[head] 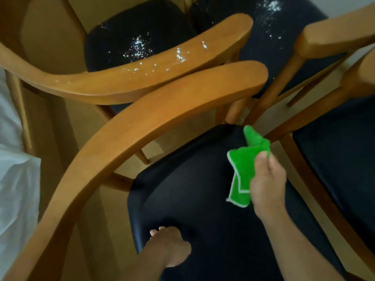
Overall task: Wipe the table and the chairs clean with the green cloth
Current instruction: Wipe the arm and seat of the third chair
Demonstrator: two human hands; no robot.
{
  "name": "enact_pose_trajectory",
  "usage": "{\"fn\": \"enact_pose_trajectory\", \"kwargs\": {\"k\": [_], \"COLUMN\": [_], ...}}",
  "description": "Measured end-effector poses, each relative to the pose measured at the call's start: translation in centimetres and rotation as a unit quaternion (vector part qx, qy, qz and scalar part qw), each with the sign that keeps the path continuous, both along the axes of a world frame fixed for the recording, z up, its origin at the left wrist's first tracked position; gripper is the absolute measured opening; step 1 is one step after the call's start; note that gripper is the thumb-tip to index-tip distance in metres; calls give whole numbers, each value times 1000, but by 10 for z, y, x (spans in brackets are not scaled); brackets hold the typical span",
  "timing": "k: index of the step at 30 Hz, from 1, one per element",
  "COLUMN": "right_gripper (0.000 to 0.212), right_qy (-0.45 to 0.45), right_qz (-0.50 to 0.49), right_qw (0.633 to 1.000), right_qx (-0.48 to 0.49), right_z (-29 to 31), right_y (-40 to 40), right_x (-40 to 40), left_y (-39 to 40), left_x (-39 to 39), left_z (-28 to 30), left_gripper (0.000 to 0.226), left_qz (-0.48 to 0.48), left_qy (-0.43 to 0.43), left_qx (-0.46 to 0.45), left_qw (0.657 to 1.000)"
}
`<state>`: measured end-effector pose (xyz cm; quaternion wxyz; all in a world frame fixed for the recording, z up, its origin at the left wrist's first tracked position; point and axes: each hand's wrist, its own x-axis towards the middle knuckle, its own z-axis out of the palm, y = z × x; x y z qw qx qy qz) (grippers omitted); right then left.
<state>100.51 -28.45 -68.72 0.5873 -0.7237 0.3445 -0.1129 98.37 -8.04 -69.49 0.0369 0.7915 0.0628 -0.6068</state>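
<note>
Right hand [267, 179] pinching green cloth [241, 171] above near chair seat [182, 189], left hand [170, 246] flat on seat edge; risk: loose cloth smearing white specks [138, 47] on far chairs

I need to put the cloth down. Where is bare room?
Bare: the near black chair seat, between the left hand and the green cloth in the right hand. Crowded: white specks litter the far black seats and curved wooden backrest.

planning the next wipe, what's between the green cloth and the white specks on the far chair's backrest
In the head view, the near chair's curved wooden backrest lies between the green cloth and the white specks.
</note>
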Motion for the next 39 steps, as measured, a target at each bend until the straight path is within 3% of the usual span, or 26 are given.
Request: {"fn": "enact_pose_trajectory", "kwargs": {"k": [3, 5, 7, 10, 12, 15, 17, 20, 22, 26, 28, 31, 33, 39], "right_gripper": [31, 30, 28, 29, 31, 33, 32, 32, 30, 36, 40, 51, 57, 61], "right_qy": [-212, -296, -270, -125, -48, -47, -85, -118, -110, -4, 57, 118, 154, 194], "right_qz": [-29, -11, 13, 65, 56, 3, -46, -85, -77, -23, 10, 61, 87, 109], "right_qw": [975, 949, 951, 969, 974, 986, 990, 983, 980, 961, 945, 920, 908, 889], "right_qx": [-53, -107, -153, -201, -212, -161, -107, -110, -150, -277, -322, -368, -381, -401], "right_z": [63, 97, 117, 120, 115, 112, 113, 111, 108, 94, 90, 89, 89, 87], "right_y": [-7, -4, 4, 23, 35, 49, 52, 45, 38, 24, 23, 22, 21, 24], "right_x": [42, 73, 107, 151, 168, 180, 186, 198, 210, 231, 234, 237, 240, 243], "left_y": [8, 12, 16, 36, 58, 90, 103, 117, 122, 122, 117, 109, 102, 93], "left_x": [12, 24, 39, 76, 107, 157, 190, 239, 260, 280, 292, 307, 311, 313], "left_z": [21, 49, 84, 137, 157, 161, 156, 143, 133, 117, 116, 114, 109, 107], "left_gripper": [49, 51, 48, 35, 24, 31, 38, 37, 35, 43, 48, 51, 50, 45], "left_qz": [-35, -41, -26, 28, 48, 37, -4, -71, -93, -151, -126, 7, 75, 52], "left_qy": [-36, -97, -199, -414, -509, -586, -614, -627, -626, -662, -653, -597, -582, -578], "left_qx": [-63, -126, -210, -312, -322, -267, -225, -159, -127, -132, -131, -146, -131, -65], "left_qw": [997, 986, 957, 855, 797, 764, 756, 759, 763, 722, 735, 789, 799, 812]}}
